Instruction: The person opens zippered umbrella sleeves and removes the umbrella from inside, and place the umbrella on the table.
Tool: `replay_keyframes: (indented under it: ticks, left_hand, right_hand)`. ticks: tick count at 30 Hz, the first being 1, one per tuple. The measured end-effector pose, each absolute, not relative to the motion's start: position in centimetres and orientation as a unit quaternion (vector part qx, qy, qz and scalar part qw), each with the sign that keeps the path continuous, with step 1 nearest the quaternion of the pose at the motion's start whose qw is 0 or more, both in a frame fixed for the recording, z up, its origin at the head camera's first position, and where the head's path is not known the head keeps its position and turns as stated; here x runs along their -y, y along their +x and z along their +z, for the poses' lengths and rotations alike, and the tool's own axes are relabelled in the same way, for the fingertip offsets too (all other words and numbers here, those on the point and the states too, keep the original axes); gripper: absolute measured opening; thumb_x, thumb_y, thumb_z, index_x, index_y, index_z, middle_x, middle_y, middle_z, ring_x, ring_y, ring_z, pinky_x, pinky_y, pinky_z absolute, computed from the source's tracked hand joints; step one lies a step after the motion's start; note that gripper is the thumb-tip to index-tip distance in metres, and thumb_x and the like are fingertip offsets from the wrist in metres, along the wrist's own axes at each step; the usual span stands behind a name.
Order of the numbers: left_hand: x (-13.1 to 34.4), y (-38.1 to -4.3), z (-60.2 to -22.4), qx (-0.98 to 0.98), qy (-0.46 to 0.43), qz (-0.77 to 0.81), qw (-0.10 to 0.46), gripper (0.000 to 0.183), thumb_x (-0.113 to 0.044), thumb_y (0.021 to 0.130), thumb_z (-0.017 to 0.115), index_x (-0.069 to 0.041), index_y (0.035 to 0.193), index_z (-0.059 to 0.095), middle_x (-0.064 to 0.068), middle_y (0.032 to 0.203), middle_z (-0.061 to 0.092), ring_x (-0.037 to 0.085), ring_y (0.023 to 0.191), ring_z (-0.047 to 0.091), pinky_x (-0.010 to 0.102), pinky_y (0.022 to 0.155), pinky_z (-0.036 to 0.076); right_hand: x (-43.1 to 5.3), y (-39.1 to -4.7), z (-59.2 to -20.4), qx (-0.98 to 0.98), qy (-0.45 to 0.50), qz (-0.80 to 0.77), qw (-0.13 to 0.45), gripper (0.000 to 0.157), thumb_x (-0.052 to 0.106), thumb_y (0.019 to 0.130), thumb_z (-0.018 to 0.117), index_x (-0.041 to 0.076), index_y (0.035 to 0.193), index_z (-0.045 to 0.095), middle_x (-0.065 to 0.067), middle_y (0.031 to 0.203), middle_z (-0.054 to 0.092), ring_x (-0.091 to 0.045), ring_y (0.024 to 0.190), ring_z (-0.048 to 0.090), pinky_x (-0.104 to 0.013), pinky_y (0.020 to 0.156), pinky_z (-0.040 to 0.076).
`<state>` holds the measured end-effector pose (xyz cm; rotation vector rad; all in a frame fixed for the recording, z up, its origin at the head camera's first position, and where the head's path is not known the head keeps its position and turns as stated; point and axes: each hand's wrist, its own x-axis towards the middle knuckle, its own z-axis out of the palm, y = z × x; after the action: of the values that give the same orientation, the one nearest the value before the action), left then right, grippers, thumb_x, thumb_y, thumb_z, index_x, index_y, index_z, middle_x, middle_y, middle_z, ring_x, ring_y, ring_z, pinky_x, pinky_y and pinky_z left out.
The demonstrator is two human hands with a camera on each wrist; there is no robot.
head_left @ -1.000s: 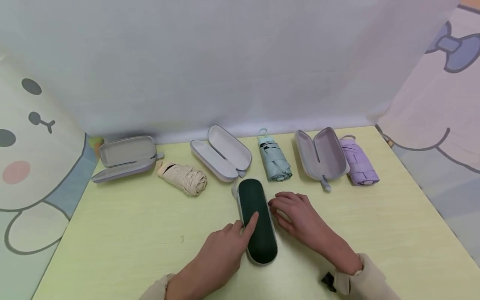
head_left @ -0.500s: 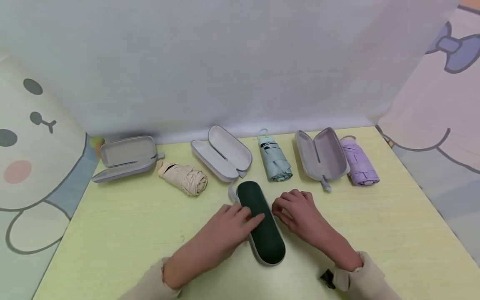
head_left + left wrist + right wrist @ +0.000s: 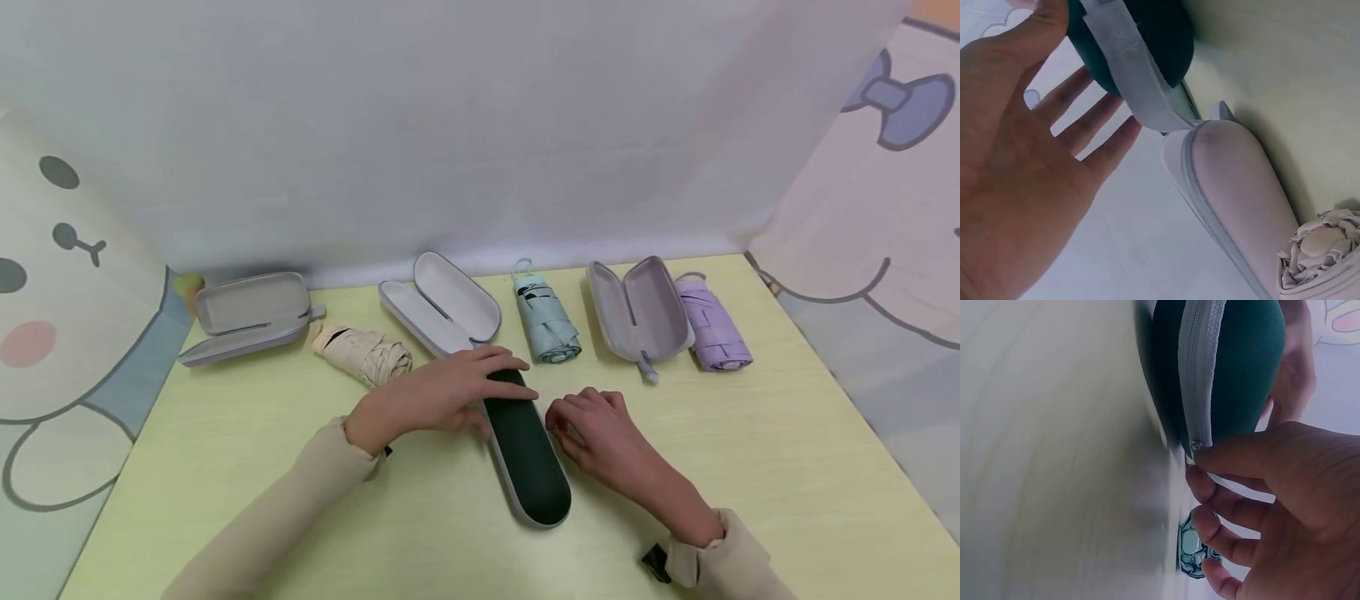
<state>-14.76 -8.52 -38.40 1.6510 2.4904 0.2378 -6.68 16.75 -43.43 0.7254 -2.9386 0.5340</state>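
Note:
A long dark green zip case [image 3: 531, 471] lies closed on the table, slanting away from me. My left hand [image 3: 446, 390] is laid over its far end, fingers extended across the top and thumb by the left side. In the left wrist view the fingers are straight, close to a pale grey strap [image 3: 1130, 65] at the case's end. At the right side my right hand [image 3: 592, 429] pinches the zipper pull [image 3: 1196, 445] between thumb and forefinger. The pale zipper [image 3: 1199, 375] runs along the case's edge, its teeth meeting in the right wrist view.
Along the back stand three opened cases: a left one [image 3: 255, 304], a middle one [image 3: 461, 296] and a right one [image 3: 656, 308]. Between and beside them lie folded umbrellas: beige [image 3: 367, 354], light blue [image 3: 549, 321] and purple [image 3: 712, 325]. A white curtain [image 3: 480, 125] hangs behind.
My left hand has moved up and away from the case's middle to its far end. The case's near end has swung slightly right. The right hand has shifted only slightly.

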Motion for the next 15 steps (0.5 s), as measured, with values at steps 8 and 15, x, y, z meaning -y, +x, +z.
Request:
replay_keyframes:
  ticks: [8,15]
  left_hand:
    - [8.2,-16.7,-38.6,-0.815,0.551,0.106,0.144,0.058,-0.027,0.086,0.074,-0.032,0.140,0.055,0.000,0.150,0.048,0.018,0.142,0.039,0.036,0.117,0.036]
    - [7.7,-16.7,-38.6,-0.825,0.521,0.124,0.180,0.055,-0.014,0.088,0.073,-0.031,0.137,0.058,-0.002,0.149,0.049,0.016,0.141,0.042,0.033,0.115,0.038]
  right_hand:
    - [-16.7,-6.7,-43.6,0.954,0.241,0.174,0.040,0.021,0.014,0.083,0.077,0.027,0.088,0.062,0.018,0.076,0.054,-0.007,0.083,0.048,-0.045,0.086,0.038]
    - [-16.7,-6.7,-43.6,0.955,0.238,0.173,0.037,0.021,0.014,0.083,0.077,0.027,0.088,0.062,0.018,0.077,0.055,-0.008,0.085,0.049,-0.047,0.087,0.037]
